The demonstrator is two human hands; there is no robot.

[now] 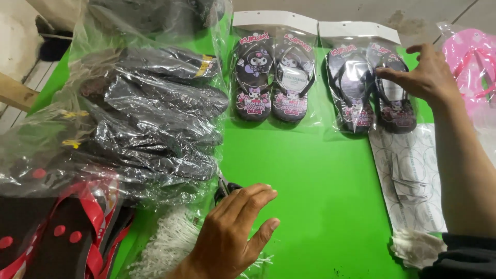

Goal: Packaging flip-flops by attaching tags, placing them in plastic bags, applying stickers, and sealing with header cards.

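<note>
Left hand rests with fingers loosely spread on the green counter; right hand, fingers spread, presses the second bagged sandal pair, the first bagged pair already laid flat.

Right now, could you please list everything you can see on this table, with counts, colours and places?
Bagged sandal pairs: two, black with cartoon prints, in clear bags at the table's far middle.
Bundle of dark sandals: one large heap, count unclear, black, in clear plastic at left.
Red and black sandals: several, near left corner.
Pink sandals: one bagged pair, far right edge.
Sticker sheet: one, white with round labels, right side.
White plastic ties: one bunch, near the left hand.
Table: one, green.
Left hand: resting by a dark tool, open.
Right hand: fingertips on the right bagged pair.
</note>
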